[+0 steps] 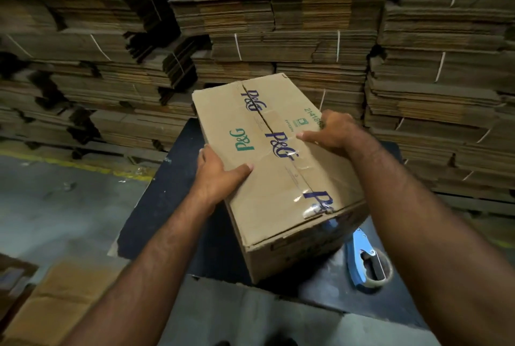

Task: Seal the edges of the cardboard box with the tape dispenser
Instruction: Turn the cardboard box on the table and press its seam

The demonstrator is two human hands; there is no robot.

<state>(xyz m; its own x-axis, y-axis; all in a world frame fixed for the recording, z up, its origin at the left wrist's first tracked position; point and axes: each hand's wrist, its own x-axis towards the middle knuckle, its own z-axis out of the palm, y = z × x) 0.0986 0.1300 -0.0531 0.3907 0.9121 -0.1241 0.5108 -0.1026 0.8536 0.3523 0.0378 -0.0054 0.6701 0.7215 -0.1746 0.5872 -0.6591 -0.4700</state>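
A brown cardboard box printed with "P&G" lies on a dark work surface, its top flaps closed and clear tape running along the middle seam. My left hand grips the box's left edge, thumb lying on the top face. My right hand holds the right edge, thumb pressing on top near the seam. A blue tape dispenser with a tape roll lies on the surface to the right of the box, under my right forearm, touched by neither hand.
Tall stacks of flattened, strapped cardboard wall off the back and right. Grey concrete floor with a yellow line lies to the left. Flat cardboard sheets lie at the lower left.
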